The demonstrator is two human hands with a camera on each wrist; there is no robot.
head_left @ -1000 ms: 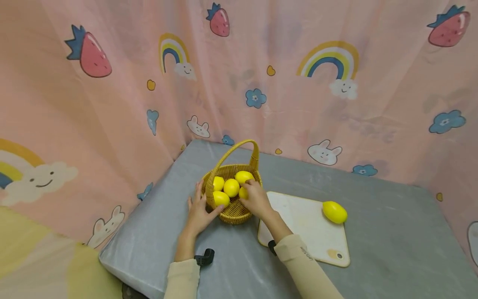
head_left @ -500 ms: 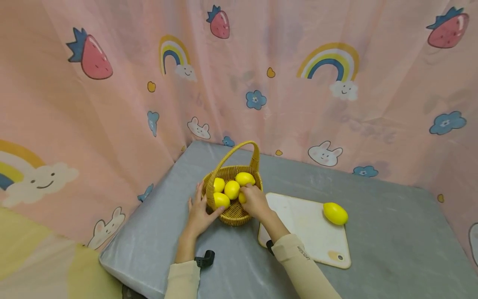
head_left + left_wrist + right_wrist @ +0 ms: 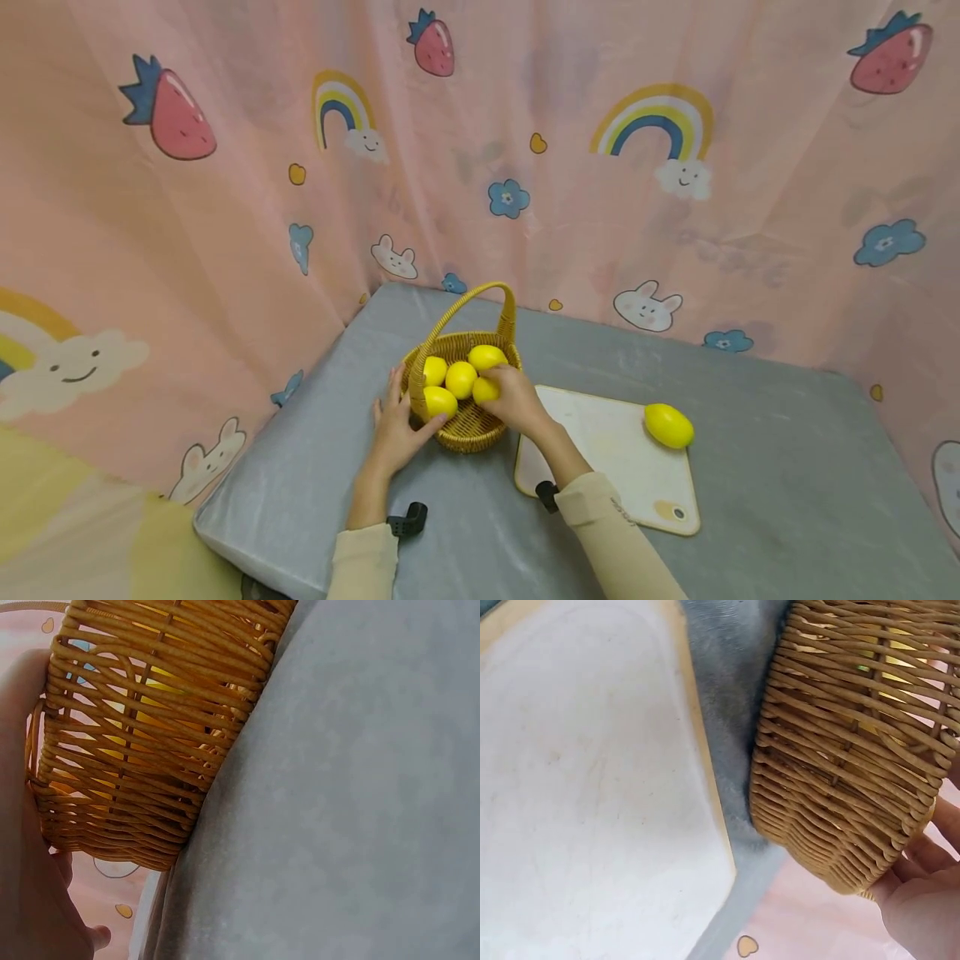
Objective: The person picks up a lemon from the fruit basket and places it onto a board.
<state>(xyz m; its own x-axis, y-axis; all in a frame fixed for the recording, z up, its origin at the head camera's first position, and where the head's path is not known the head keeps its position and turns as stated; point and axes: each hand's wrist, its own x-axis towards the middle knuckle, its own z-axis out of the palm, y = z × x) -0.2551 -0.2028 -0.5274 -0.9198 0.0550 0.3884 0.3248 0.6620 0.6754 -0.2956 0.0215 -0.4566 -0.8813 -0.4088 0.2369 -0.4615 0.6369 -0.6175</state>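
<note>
A woven wicker basket (image 3: 471, 440) with a tall arched handle (image 3: 457, 312) holds several yellow lemons (image 3: 461, 379). My left hand (image 3: 393, 437) steadies it at the left, gripping the rim with the thumb over the near edge beside a lemon (image 3: 440, 403). Reaching over the right rim, my right hand (image 3: 517, 404) pinches another lemon (image 3: 486, 389) inside the basket; its fingertips are partly hidden. In the left wrist view the hand lies along the basket's side (image 3: 142, 742). From the right wrist, the basket wall (image 3: 847, 750) hides most of the lemons.
A white cutting board (image 3: 600, 450) with a tan edge lies right of the basket, under the right forearm. One more lemon (image 3: 669, 426) rests on its far right edge. The grey padded surface (image 3: 787, 467) meets a pink printed curtain (image 3: 570, 233) behind and at the left.
The right hand's fingers have dipped and shifted slightly around the lemon in the basket, which shows a little more now. The left hand and basket hold their place.
</note>
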